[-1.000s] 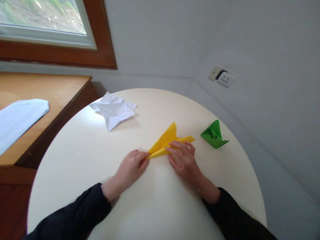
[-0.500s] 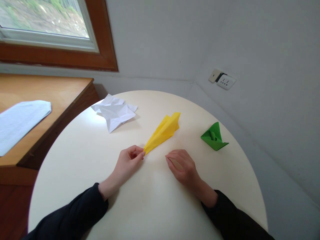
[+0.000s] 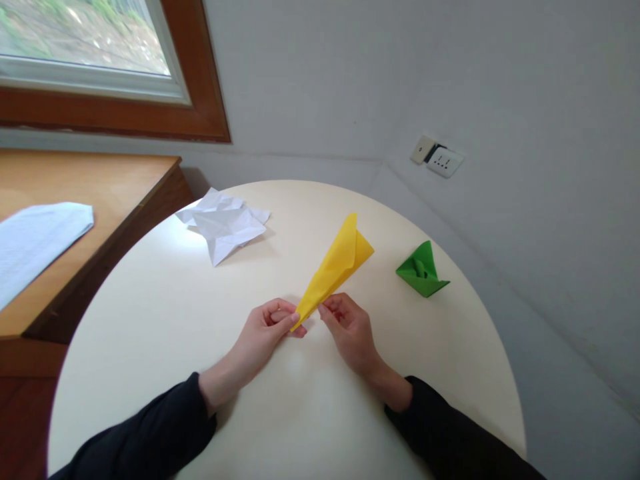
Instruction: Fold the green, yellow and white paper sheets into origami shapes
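Now lifted off the table: yellow paper plane, pinched by left hand and right hand at its near tip, long axis up and away to the right.

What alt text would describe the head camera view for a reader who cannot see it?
Both hands, left hand and right hand, pinch the narrow tip of a folded yellow paper above a round cream table. A green folded paper lies to the right and a crumpled white paper farther back on the left.

We cannot read any text; the print on the white sheet is too blurred.
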Demonstrator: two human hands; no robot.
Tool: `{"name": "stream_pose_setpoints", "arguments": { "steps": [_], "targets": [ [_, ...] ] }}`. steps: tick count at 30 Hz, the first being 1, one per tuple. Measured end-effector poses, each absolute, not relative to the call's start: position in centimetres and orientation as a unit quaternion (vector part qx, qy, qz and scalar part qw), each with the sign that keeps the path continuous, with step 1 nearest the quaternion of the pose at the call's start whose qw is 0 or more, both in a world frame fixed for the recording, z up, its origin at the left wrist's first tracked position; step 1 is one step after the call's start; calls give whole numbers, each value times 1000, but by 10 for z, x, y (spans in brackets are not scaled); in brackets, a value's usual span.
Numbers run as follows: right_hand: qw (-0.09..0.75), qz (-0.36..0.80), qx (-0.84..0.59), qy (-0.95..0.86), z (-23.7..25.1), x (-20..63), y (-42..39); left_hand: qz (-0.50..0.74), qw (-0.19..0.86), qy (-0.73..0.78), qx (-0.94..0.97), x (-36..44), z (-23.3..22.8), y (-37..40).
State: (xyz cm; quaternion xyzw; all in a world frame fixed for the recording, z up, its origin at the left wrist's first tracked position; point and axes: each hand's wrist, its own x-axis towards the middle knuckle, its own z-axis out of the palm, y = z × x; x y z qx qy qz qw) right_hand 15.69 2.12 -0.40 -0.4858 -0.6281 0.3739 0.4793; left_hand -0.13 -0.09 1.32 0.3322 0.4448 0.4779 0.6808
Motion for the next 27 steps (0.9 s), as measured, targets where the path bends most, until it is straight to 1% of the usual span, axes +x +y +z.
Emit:
{"name": "stream_pose_setpoints", "arguments": {
  "steps": [7,12,20,27],
  "targets": [
    [487,417,-480,-599,-9,159,24,479,644,443,400,-2,7,-2],
    [487,426,-458,-609,-10,160,24,446,625,449,457,2,8,-4],
    [487,373,-454,-646,-9,159,22,420,582,440,540,5,-1,-10],
    [477,303,-456,-688,-2,157,18,408,601,386,568,10,11,-16]
  ]
}}
